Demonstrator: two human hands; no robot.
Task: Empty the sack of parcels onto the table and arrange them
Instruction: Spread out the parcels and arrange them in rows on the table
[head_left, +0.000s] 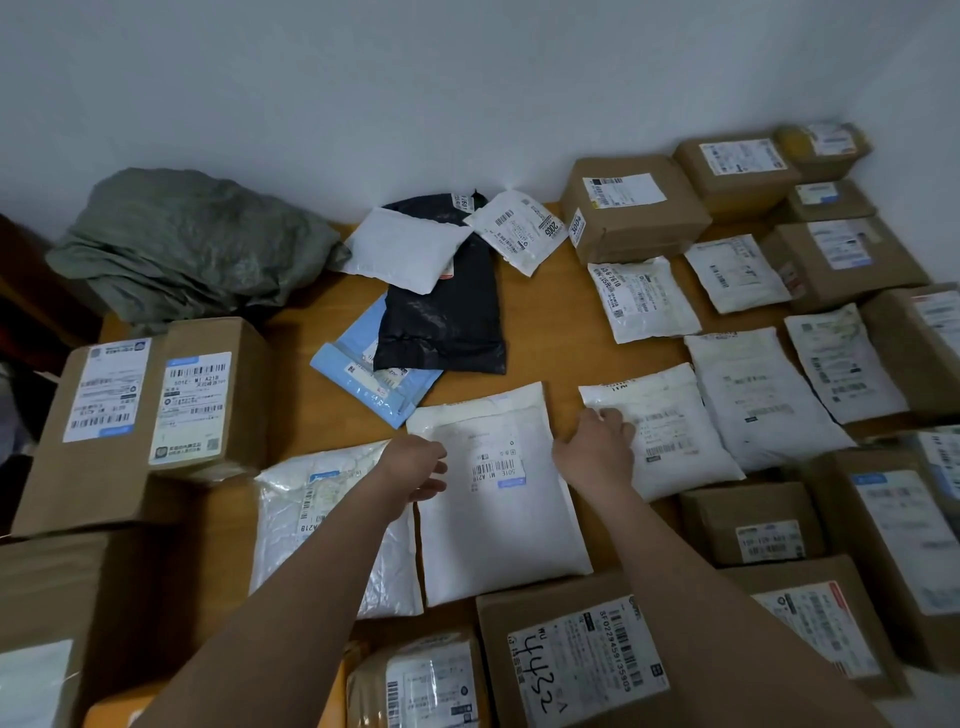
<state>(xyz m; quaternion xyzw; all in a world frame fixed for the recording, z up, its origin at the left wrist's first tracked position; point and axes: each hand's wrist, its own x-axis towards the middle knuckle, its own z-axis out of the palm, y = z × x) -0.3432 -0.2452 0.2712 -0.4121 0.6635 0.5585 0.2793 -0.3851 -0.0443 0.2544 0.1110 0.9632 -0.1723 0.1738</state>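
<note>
The crumpled grey-green sack (192, 244) lies slumped at the back left of the wooden table (540, 332). Parcels cover the table: white mailer bags, brown cardboard boxes, a black bag (441, 322) and a blue bag (358, 374). My left hand (415, 467) rests with relaxed fingers on the left edge of a large white mailer (498, 509) at the centre. My right hand (597, 441) touches the near left corner of another white mailer (670, 426); whether it pinches that corner I cannot tell.
Stacked cardboard boxes (150, 410) stand at the left, and more boxes (634, 208) line the back right and right side. A box marked 4432 (582, 665) sits near the front edge. A plain wall rises behind the table.
</note>
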